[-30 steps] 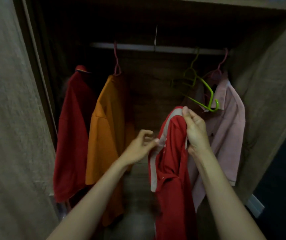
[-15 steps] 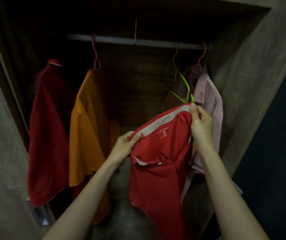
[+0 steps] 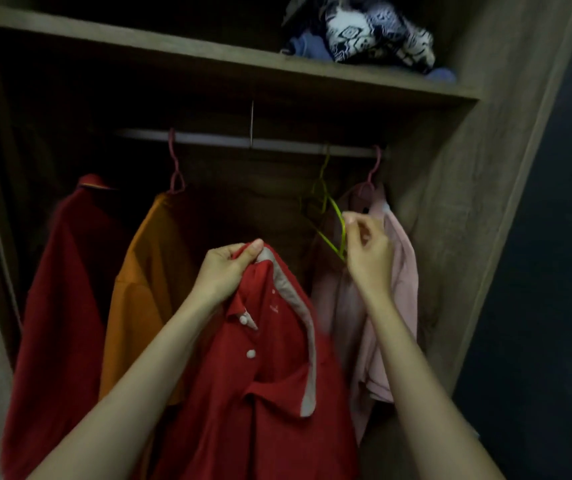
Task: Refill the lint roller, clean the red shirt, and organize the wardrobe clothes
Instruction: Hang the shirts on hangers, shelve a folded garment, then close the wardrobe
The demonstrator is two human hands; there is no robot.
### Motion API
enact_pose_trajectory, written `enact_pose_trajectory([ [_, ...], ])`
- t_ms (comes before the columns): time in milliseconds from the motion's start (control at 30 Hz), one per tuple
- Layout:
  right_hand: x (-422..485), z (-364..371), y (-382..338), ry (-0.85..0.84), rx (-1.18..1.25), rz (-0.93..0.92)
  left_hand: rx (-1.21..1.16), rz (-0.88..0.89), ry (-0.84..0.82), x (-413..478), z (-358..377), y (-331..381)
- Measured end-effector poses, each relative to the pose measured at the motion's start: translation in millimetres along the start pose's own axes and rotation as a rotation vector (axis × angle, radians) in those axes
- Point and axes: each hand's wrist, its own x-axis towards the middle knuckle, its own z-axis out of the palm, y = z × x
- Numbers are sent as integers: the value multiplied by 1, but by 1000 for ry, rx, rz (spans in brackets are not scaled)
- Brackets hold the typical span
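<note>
Wardrobe (image 3: 468, 202), one rail (image 3: 215, 139), three hung shirts: dark red (image 3: 59, 289), orange (image 3: 139, 289), pink (image 3: 399, 289), one bare green hanger (image 3: 336, 209), left grip (image 3: 225, 271) holding red shirt (image 3: 260, 375) by collar, centre front, right grip (image 3: 367, 251) pinching the hanger, one clothes pile (image 3: 364, 29) on shelf (image 3: 208, 60).

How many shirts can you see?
4: dark red shirt far left, orange shirt beside it, red shirt held in the middle, pink shirt at right. The shelf pile may hide more.

Home bedroom wardrobe, shirts on hangers along a rail (image 3: 277, 143), shelf (image 3: 208, 53) above
</note>
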Motion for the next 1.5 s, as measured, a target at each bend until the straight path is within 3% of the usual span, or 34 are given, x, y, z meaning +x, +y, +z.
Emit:
enact_pose_trajectory([
  [67, 31, 11, -3, 11, -28, 104, 118, 32, -47, 1, -1, -1],
  [167, 65, 30, 14, -206, -165, 494, 209, 51, -89, 2, -10, -3],
  [300, 68, 45, 32, -338, 354, 871, 307, 78, -115, 5, -28, -3],
  [533, 64, 57, 35, -362, 694, 778, 382, 54, -154, 19, -56, -5],
  [733, 60, 46, 19, -465, 715, 689, 621, 66, -303, 34, -62, 4],
  [833, 32, 21, 11, -522, 668, 667, 819, 261, -227, 43, -61, -2],
  [967, -22, -24, 0, -531, 725, 771, 804, 419, -23, 54, -55, -21],
  [1167, -82, -86, -13, -569, 824, 950, 830, 276, 49, 84, -54, -50],
  [1500, -108, -129, -45, -608, 787, 947, 786, 39, 91, 108, -46, -56],
])
